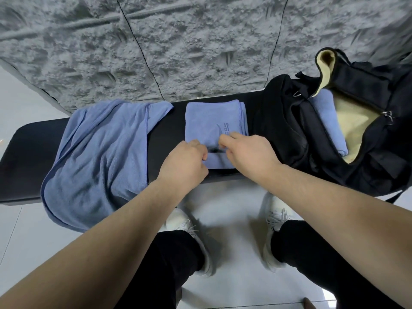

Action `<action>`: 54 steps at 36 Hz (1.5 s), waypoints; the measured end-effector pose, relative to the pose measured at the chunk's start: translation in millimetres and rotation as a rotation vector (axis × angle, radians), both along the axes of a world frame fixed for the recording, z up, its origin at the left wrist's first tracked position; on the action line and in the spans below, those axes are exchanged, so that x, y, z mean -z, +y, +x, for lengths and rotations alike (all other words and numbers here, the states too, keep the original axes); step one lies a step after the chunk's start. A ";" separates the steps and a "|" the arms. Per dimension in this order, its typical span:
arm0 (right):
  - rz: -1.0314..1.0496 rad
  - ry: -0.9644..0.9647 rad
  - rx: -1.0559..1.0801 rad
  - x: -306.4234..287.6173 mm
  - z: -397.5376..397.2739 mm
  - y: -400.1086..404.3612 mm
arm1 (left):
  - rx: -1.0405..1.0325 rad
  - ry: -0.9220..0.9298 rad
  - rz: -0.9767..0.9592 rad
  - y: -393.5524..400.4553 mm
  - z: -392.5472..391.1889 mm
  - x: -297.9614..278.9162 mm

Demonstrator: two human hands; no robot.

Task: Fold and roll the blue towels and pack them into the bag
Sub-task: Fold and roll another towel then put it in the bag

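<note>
A folded blue towel (pixel 211 121) with a printed logo lies flat on the black bench (pixel 26 152), in the middle. My left hand (pixel 185 161) and my right hand (pixel 247 152) both pinch its near edge, fingers curled over the cloth. A second blue towel (pixel 100 157) lies unfolded and rumpled on the bench's left part, hanging over the front edge. At the right stands an open black bag (pixel 367 121) with a tan lining, and a rolled blue towel (pixel 330 121) rests inside it.
A grey textured wall (pixel 178 45) rises right behind the bench. Below the bench is a pale tiled floor (pixel 33 241) where my two white shoes (pixel 274 219) and black trouser legs stand.
</note>
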State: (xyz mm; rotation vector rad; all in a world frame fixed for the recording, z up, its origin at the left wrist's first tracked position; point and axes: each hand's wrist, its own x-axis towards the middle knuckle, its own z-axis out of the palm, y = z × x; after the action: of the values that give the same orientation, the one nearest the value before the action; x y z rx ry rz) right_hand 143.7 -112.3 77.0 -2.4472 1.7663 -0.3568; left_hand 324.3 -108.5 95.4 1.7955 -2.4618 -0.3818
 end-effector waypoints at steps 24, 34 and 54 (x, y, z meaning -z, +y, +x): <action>0.189 0.040 -0.105 -12.9 -13.5 13.6 | -0.043 0.011 -0.024 0.3 -2.1 -1.0; 0.195 0.045 -0.049 -15.0 -11.6 14.2 | -0.023 -0.050 -0.008 2.0 -3.5 -3.7; 0.113 -0.052 0.012 -10.4 -16.3 2.3 | -0.049 0.147 -0.084 -10.2 6.6 -0.7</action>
State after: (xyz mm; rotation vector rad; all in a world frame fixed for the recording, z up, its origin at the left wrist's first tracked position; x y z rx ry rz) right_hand 127.4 -110.0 87.4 -2.3297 1.7311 -0.3103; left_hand 330.9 -118.7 96.0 1.7259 -2.2953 -0.3854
